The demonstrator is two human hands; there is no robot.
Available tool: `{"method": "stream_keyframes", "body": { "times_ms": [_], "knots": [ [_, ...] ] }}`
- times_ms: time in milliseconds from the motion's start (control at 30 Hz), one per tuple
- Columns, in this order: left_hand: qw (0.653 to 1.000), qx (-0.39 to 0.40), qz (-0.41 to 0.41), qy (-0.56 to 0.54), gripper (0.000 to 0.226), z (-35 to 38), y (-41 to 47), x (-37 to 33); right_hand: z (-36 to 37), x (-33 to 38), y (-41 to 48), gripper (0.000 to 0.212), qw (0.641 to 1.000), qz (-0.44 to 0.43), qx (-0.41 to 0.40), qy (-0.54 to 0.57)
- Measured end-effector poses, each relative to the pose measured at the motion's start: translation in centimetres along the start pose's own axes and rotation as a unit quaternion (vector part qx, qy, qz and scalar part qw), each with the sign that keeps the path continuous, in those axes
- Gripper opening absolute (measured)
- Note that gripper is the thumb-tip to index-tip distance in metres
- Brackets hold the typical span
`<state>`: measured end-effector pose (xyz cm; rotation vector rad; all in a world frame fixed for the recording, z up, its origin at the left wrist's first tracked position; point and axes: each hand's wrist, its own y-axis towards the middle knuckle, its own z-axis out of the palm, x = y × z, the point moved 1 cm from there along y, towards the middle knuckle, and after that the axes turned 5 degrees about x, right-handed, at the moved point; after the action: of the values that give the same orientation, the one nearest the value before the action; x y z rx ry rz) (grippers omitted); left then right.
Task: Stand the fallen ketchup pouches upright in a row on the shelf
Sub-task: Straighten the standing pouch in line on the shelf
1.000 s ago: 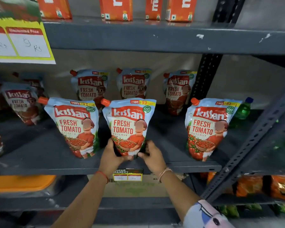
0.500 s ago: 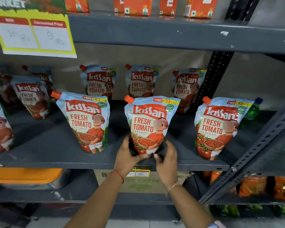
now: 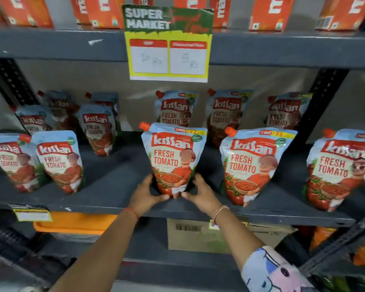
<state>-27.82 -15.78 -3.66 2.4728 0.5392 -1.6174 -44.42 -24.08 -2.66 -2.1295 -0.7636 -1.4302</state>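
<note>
A Kissan ketchup pouch with an orange spout stands upright near the front of the grey shelf. My left hand grips its lower left corner. My right hand grips its lower right corner. Two more pouches stand upright to its right in the front row. Left of a wide gap, two others stand close together. Several pouches stand in a back row against the wall.
A yellow price sign hangs from the shelf above, which carries orange cartons. A black slotted post rises at the right. Below the shelf are a cardboard box and an orange tray.
My view has swung left along the shelf. Both hands have left the pouch they gripped before and now grip its left neighbour, which stands more upright.
</note>
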Motion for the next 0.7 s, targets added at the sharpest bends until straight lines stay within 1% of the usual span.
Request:
{"method": "stream_keyframes", "body": {
  "times_ms": [67, 100, 200, 300, 367, 433, 500, 567, 600, 633, 667, 700],
  "knots": [
    [1.0, -0.017, 0.002, 0.015, 0.078, -0.2, 0.1, 0.6, 1.3, 0.3, 0.1, 0.054, 0.999, 0.001, -0.037, -0.024],
    [0.999, -0.025, 0.006, 0.02, 0.073, -0.2, 0.0, 0.9, 1.6, 0.2, 0.1, 0.05, 0.998, 0.004, -0.051, -0.033],
    [0.999, -0.034, 0.012, 0.034, 0.068, -0.5, -0.3, 1.6, 2.3, -0.1, 0.2, 0.044, 0.995, 0.006, -0.067, -0.07],
    [0.998, -0.031, 0.016, 0.048, 0.068, -0.4, -0.5, 1.4, 2.5, -0.3, 0.3, 0.043, 0.993, 0.016, -0.077, -0.083],
    [0.998, -0.038, 0.023, 0.055, 0.069, -0.3, -0.7, 1.0, 2.5, -0.1, 0.1, 0.044, 0.994, 0.014, -0.075, -0.081],
    [0.996, -0.036, 0.024, 0.073, 0.071, -0.2, -0.9, 0.8, 2.7, -0.2, -0.3, 0.051, 0.993, -0.002, -0.082, -0.085],
    [0.996, -0.05, 0.021, 0.064, 0.072, -0.2, -1.5, 1.0, 3.1, -0.5, -1.2, 0.061, 0.985, -0.032, -0.12, -0.116],
    [0.994, -0.107, 0.013, 0.014, 0.069, -0.7, -2.7, 1.5, 4.3, -1.1, -2.5, 0.062, 0.965, -0.052, -0.195, -0.171],
    [0.988, -0.151, 0.005, -0.014, 0.066, -1.2, -3.4, 1.8, 5.2, -1.5, -3.2, 0.063, 0.953, -0.06, -0.229, -0.191],
    [0.979, -0.203, -0.001, -0.034, 0.063, -2.1, -4.3, 2.6, 6.6, -1.7, -4.0, 0.063, 0.945, -0.077, -0.247, -0.199],
    [0.966, -0.256, -0.004, -0.043, 0.06, -3.2, -5.0, 3.4, 7.9, -1.6, -4.7, 0.061, 0.944, -0.11, -0.242, -0.195],
    [0.95, -0.308, -0.003, -0.046, 0.059, -4.8, -5.7, 4.3, 9.5, -1.2, -5.0, 0.057, 0.945, -0.149, -0.219, -0.19]
  ]
}}
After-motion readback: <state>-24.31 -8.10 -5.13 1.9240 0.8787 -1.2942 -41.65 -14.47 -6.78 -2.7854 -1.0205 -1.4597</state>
